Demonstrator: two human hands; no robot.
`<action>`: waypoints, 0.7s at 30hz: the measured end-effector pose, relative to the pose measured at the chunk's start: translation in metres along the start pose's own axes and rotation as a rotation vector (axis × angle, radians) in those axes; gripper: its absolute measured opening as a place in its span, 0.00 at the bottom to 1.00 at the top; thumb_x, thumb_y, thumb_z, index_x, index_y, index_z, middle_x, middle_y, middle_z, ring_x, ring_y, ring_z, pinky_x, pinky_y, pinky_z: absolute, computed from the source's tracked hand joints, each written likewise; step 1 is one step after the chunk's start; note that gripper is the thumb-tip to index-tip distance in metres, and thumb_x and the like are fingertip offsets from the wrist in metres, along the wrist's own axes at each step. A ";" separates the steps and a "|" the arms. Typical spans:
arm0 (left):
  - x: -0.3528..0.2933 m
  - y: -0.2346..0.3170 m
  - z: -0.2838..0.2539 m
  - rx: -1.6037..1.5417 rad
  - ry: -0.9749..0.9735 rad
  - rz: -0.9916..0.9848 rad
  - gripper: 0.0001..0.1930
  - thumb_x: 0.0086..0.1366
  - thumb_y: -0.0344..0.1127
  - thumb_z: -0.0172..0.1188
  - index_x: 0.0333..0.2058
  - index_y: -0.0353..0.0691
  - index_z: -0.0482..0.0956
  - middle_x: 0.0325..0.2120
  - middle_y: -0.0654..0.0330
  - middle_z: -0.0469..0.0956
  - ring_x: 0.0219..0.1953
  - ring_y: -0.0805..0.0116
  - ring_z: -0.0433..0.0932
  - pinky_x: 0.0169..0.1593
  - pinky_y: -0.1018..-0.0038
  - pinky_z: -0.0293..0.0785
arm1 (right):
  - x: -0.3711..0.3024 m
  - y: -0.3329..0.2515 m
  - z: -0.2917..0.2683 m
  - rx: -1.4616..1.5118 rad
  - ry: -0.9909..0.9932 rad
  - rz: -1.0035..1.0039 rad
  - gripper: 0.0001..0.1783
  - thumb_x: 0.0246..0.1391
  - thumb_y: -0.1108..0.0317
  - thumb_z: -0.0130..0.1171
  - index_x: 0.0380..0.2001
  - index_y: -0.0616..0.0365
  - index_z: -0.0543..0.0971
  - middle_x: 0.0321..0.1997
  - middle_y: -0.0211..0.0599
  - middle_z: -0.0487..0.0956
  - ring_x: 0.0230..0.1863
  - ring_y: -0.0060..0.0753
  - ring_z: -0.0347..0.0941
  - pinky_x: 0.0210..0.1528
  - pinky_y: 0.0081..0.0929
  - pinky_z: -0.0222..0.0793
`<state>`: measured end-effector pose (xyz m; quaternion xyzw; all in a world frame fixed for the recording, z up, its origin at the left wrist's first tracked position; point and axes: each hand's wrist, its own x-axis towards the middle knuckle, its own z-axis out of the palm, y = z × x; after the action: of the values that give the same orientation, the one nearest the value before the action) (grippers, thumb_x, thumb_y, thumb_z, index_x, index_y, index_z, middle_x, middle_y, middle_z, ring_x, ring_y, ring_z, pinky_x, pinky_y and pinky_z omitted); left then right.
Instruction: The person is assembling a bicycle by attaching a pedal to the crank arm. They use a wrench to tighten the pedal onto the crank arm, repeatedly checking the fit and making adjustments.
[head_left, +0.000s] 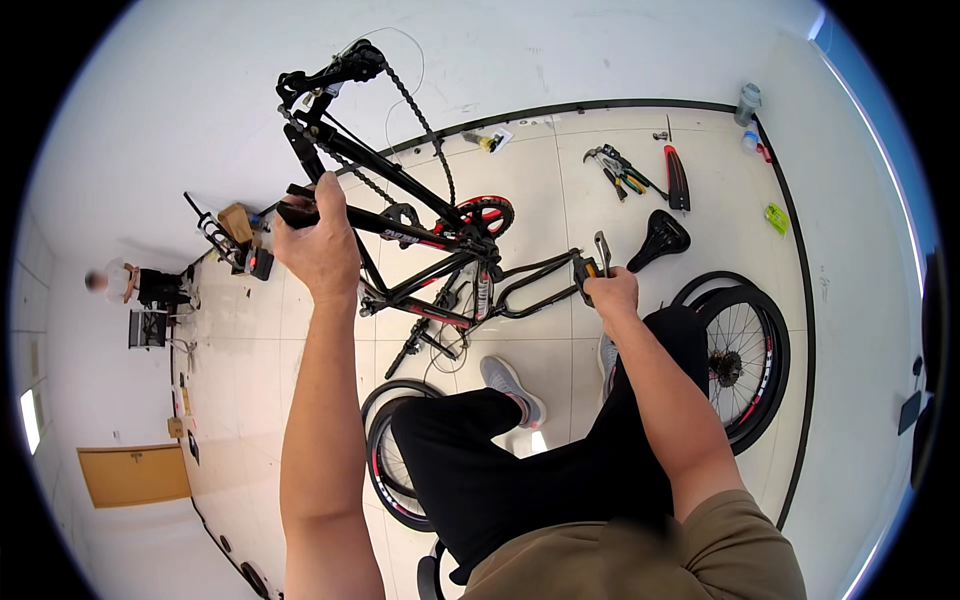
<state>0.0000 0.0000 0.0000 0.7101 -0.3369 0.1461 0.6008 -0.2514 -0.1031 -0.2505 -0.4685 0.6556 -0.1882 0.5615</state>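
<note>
A black bike frame (410, 185) with red accents stands tilted in front of me. My left hand (322, 245) is closed round a black tube end of it. Chain (440, 160) hangs from the derailleur (360, 62) at the top, and a red and black chainring (487, 217) sits lower down. The fork (540, 285) points right, towards my right hand (612, 292). That hand grips a black pedal (588, 275) with orange reflectors; a grey crank arm (602, 248) sticks up beside it. The pedal is near the fork tips; whether they touch, I cannot tell.
Wheels lie beside my left leg (400, 470) and right leg (745, 360). A saddle (662, 238), pliers and other hand tools (620, 172), and a red and black mudguard (677, 180) lie on the floor. Handlebars (425, 335) rest below the frame. Another person (130, 285) is far left.
</note>
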 end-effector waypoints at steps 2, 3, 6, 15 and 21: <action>-0.001 0.003 0.002 0.023 0.027 0.006 0.20 0.58 0.44 0.70 0.24 0.33 0.74 0.22 0.65 0.73 0.26 0.75 0.68 0.35 0.77 0.68 | -0.001 0.000 -0.002 0.043 -0.029 0.013 0.12 0.42 0.69 0.62 0.32 0.64 0.79 0.32 0.44 0.80 0.34 0.41 0.77 0.39 0.36 0.72; -0.003 0.002 0.003 0.016 0.032 0.002 0.20 0.57 0.44 0.71 0.24 0.33 0.73 0.22 0.65 0.73 0.26 0.74 0.67 0.34 0.77 0.68 | 0.000 0.005 -0.002 0.058 -0.015 0.022 0.13 0.41 0.69 0.62 0.32 0.65 0.79 0.31 0.45 0.80 0.33 0.41 0.77 0.39 0.36 0.72; -0.002 -0.001 0.003 0.010 0.040 0.006 0.21 0.56 0.45 0.71 0.23 0.32 0.73 0.22 0.64 0.72 0.26 0.74 0.67 0.34 0.76 0.68 | 0.010 0.018 0.000 0.110 0.020 0.029 0.13 0.41 0.69 0.62 0.31 0.67 0.77 0.29 0.45 0.78 0.31 0.38 0.76 0.36 0.35 0.71; 0.003 -0.002 0.004 0.032 0.043 0.058 0.21 0.56 0.45 0.71 0.22 0.32 0.73 0.19 0.65 0.71 0.25 0.75 0.66 0.32 0.76 0.66 | 0.012 0.002 -0.010 0.526 -0.042 0.200 0.13 0.40 0.71 0.63 0.24 0.58 0.66 0.21 0.27 0.63 0.14 0.21 0.52 0.15 0.29 0.42; 0.005 -0.001 0.001 0.024 0.032 0.046 0.22 0.57 0.45 0.71 0.21 0.33 0.72 0.19 0.66 0.70 0.25 0.76 0.65 0.32 0.77 0.66 | -0.002 -0.005 -0.021 0.570 -0.175 0.166 0.13 0.43 0.75 0.65 0.26 0.57 0.68 0.21 0.26 0.63 0.15 0.19 0.53 0.14 0.23 0.47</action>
<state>0.0044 -0.0026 0.0020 0.7069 -0.3415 0.1752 0.5941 -0.2688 -0.1104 -0.2389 -0.2515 0.5618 -0.2769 0.7379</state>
